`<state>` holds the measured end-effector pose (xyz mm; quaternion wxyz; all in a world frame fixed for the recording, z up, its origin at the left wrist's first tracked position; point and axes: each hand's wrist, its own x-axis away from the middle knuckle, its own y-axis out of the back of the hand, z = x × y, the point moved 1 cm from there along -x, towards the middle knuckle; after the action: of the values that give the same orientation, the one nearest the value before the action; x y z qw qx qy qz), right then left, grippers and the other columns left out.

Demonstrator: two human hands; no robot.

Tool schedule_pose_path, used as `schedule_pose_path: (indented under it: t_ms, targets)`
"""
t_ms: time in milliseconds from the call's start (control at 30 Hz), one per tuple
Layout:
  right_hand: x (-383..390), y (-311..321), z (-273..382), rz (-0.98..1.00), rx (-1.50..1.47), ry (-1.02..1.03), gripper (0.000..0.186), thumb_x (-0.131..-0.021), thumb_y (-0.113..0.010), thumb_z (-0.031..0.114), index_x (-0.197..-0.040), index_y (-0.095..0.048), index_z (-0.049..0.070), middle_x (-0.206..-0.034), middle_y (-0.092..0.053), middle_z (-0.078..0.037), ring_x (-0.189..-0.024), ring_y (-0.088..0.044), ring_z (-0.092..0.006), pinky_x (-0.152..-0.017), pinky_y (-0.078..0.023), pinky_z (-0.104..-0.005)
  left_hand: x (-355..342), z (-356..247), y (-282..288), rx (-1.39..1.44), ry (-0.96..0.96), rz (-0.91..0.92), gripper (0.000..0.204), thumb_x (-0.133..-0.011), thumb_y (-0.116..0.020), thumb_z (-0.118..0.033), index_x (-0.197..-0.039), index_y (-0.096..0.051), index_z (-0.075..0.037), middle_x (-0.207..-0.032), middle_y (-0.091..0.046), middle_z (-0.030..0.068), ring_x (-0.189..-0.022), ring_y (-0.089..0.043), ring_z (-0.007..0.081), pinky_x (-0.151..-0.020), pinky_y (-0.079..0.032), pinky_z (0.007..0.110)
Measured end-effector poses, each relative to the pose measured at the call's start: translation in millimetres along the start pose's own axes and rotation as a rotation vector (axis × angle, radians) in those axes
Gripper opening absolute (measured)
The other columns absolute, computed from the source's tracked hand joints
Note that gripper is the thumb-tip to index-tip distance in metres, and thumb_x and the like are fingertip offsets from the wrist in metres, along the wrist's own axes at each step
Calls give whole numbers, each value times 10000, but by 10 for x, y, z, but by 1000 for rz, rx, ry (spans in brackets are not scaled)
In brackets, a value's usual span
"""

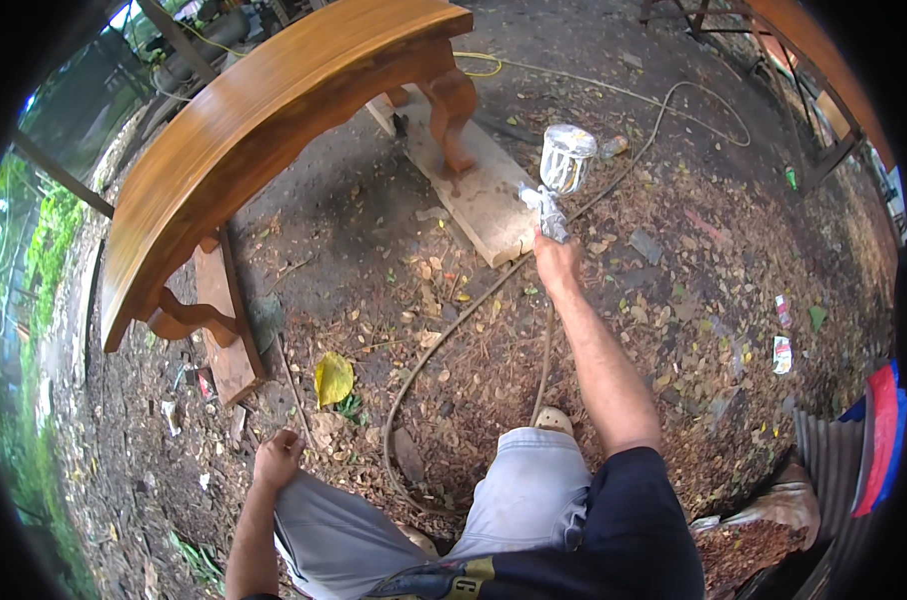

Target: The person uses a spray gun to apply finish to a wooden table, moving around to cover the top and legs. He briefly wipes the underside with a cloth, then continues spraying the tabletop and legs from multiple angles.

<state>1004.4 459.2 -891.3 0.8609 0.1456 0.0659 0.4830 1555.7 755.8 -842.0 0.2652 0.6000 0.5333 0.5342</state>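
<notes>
My right hand (557, 262) is wrapped round the handle of a spray gun (546, 207), held out in front of me. On top of the gun sits a paint-streaked cup (568, 158). A hose (444, 340) trails over the ground near the gun and my feet. Ahead and to the left stands a varnished wooden table (274, 95) with a long top and curved legs, apart from the gun's nozzle. My left hand (278, 458) hangs by my left knee, its fingers curled; whether anything is inside them is hidden.
Under the table's legs lie a pale board (484, 210) and a brown board (226, 330). Dry leaves and a yellow leaf (334, 380) litter the ground. Another wooden piece (824, 50) stands at the far right. Corrugated sheet (829, 450) lies at the near right.
</notes>
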Motion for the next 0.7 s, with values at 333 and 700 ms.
schedule_pose_path:
  t_ms: [333,700]
  targets:
    - [-156,-13,-514,119,464,149,319,-824,-627,221,-1049,-690,3,-856,-697,-290,-863,-698,-430,-741,-530,-486,8,-28,-5,1,27,12,305,-930,-659,-368,-1032,-706,-84,-949,-746,148,-915,-712,345,-828,-549,448]
    - [226,-166,-151,25,243,256,318,-877,-690,311,-914,-762,4,-690,-709,-131,-617,-645,-243,-579,-447,-436,60,68,13,-14,108,30,417,-931,-618,-444,-1111,-709,-79,-1030,-728,198,-991,-693,374,-884,-546,456]
